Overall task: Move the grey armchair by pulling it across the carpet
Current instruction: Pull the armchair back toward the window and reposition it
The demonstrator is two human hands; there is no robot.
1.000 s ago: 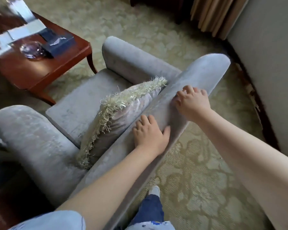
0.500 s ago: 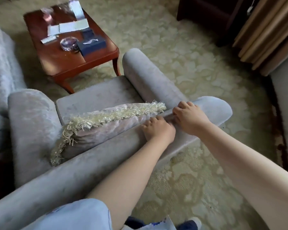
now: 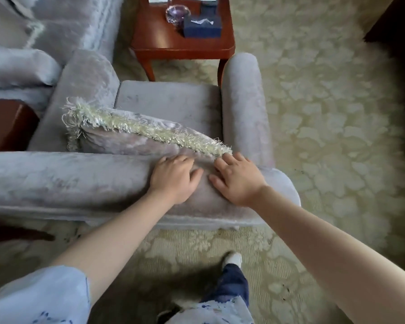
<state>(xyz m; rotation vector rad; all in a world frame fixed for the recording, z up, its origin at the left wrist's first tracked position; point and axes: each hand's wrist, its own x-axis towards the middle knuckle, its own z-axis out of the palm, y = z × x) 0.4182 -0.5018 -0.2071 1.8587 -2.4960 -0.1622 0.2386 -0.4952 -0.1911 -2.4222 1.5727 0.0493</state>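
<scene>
The grey armchair (image 3: pixel 168 101) stands on the patterned carpet (image 3: pixel 332 118), seen from behind and above. Its padded backrest top (image 3: pixel 68 178) runs across the middle of the view. My left hand (image 3: pixel 173 178) lies over that top, fingers curled over the front edge. My right hand (image 3: pixel 239 181) rests just to its right, fingers spread and hooked over the same edge. A fringed grey cushion (image 3: pixel 136 136) leans against the backrest inside the seat, touching my fingertips.
A red-brown wooden side table (image 3: pixel 182 45) with a glass ashtray (image 3: pixel 178 14) and a dark blue box (image 3: pixel 201 25) stands just beyond the chair's front. A second grey seat (image 3: pixel 33 38) sits at the upper left. My foot (image 3: pixel 232 259) is on the carpet behind the chair.
The chair has swung round and now sits square to me, with the side table directly beyond it. Both hands stayed on the backrest top; my right hand's fingers have spread.
</scene>
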